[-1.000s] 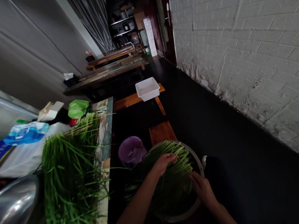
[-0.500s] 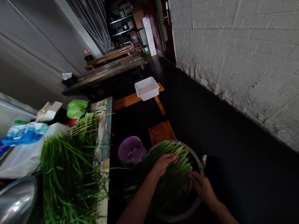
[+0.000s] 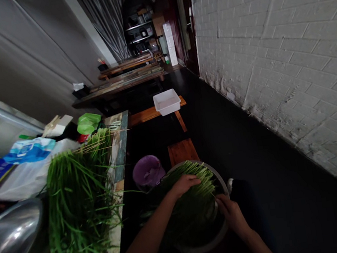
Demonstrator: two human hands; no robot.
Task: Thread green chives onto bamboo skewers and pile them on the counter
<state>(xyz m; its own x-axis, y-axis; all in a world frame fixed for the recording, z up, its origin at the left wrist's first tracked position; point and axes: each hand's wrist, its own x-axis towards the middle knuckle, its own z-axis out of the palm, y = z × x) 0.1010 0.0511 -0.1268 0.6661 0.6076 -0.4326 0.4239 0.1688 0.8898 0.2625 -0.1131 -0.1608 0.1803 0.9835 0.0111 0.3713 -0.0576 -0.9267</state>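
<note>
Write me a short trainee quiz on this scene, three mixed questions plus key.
1. Open: What does the white tub rest on?

2. True or false: In the picture, the purple bucket stands between the table on the left and the round basin.

3. Fill the gap: The left grip lies over the green ____ in the basin.

Key:
1. An orange-brown wooden bench.
2. True.
3. Stalks.
</note>
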